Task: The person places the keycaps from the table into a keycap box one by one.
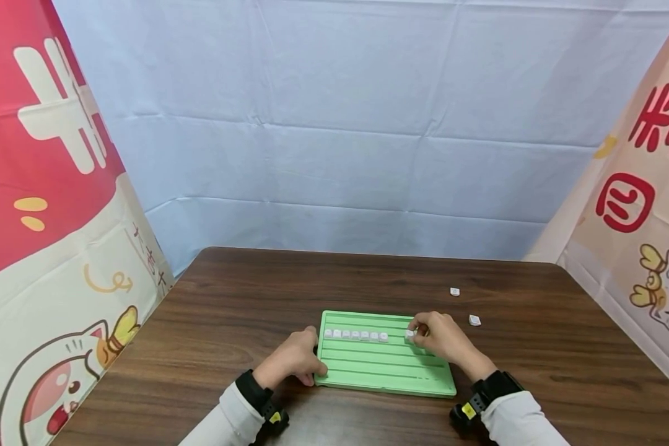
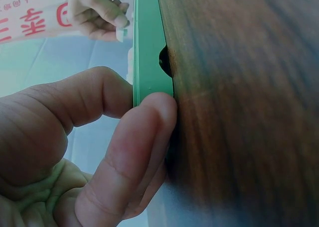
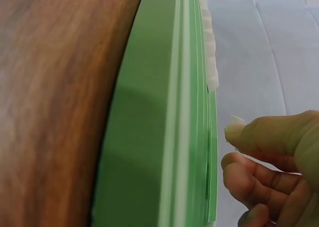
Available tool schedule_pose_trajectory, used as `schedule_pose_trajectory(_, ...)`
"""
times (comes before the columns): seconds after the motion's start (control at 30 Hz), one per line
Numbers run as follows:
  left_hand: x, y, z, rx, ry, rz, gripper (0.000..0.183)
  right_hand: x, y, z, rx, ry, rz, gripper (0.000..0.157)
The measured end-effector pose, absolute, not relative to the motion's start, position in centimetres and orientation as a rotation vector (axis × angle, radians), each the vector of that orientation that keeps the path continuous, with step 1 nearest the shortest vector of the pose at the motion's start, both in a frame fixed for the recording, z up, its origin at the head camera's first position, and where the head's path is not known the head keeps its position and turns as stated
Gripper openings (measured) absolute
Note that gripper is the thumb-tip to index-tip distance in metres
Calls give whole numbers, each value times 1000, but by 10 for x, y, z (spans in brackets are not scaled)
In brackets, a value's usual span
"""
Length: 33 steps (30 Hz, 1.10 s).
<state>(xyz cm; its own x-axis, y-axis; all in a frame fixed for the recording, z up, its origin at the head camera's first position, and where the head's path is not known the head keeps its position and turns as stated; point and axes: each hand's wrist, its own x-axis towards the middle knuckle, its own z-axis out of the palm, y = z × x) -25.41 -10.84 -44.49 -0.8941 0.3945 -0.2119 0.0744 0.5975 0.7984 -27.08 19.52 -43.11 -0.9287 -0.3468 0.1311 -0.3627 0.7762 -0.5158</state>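
Note:
A green grooved board (image 1: 379, 375) lies on the table, with a row of several small white tiles (image 1: 355, 335) standing in one of its upper grooves. My left hand (image 1: 297, 356) grips the board's left edge, fingers and thumb spread along that side. Close up in the left wrist view, its fingers press the green side wall (image 2: 149, 62). Over the board's right part, my right hand (image 1: 443, 336) pinches one white tile (image 1: 409, 334) between thumb and fingertips. In the right wrist view that tile (image 3: 236, 120) is mostly covered by the thumb; its marking cannot be read.
Two loose white tiles lie beyond the board to the right, one farther back (image 1: 454, 292) and one nearer (image 1: 474, 320). The dark wooden table (image 1: 228, 297) is bordered by a pale blue cloth (image 1: 334, 155) behind and printed cloths on both sides.

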Motion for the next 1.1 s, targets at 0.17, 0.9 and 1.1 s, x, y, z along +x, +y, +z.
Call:
schedule_pose_trajectory(0.17, -254, -110, -444, 372, 2455, 1211, 45, -270, 190, -432, 624, -2932, 857, 11)
schedule_pose_trajectory(0.9, -253, -108, -441, 348, 2453, 1210, 43, -274, 176, -439, 709, -2949, 899, 12)
schedule_pose_trajectory(1.1, -253, -110, -442, 349, 2448, 1217, 41, -275, 176, -441, 761, -2926, 896, 13)
